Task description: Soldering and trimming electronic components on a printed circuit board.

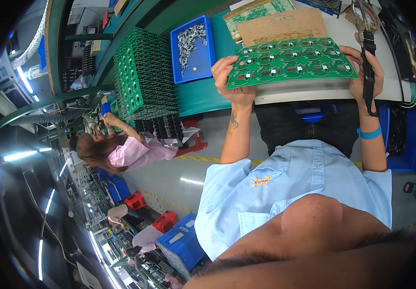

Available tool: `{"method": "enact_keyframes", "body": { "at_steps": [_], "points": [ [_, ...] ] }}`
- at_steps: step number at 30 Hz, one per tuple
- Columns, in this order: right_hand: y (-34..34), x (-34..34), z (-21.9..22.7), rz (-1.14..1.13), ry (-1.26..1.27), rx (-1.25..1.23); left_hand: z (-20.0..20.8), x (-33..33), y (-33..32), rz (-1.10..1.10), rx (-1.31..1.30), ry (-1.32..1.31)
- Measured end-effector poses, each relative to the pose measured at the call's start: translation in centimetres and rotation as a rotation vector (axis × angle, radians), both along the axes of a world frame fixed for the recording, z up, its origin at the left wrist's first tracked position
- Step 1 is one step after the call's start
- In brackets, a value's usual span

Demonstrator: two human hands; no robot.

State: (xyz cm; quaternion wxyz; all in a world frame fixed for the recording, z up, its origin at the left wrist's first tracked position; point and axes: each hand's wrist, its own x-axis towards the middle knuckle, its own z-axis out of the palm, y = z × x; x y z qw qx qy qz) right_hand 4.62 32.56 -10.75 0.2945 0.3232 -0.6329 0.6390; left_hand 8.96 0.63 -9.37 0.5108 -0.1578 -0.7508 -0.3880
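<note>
"Where do we have the board [281,67]?"

"Above the near edge of the table [314,90], clamped between our left hand [229,79] at one end and our right hand [356,85] at the other."

"What stands in our way?"

"A black tool [369,62] runs down across our right hand and hides part of it; we cannot tell whether that hand grips it too. Behind the board, a brown panel [285,25] is partly covered."

"And to our left?"

"A blue tray [201,65] with small parts [188,41] in it, then a tall stack [152,72] of green boards. Beyond, we see a co-worker [138,155] in pink."
</note>
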Motion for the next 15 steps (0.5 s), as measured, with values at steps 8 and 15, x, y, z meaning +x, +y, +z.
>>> {"method": "enact_keyframes", "body": {
  "at_steps": [8, 15],
  "points": [
    [-0.2, 0.1, 0.2, 0.016, -0.01, -0.038, 0.4, 0.1, -0.1, 0.011, -0.047, 0.016],
    [-0.5, 0.2, 0.2, -0.023, -0.013, -0.052, 0.7, 1.1, -0.9, -0.013, 0.092, -0.065]
  ]
}}
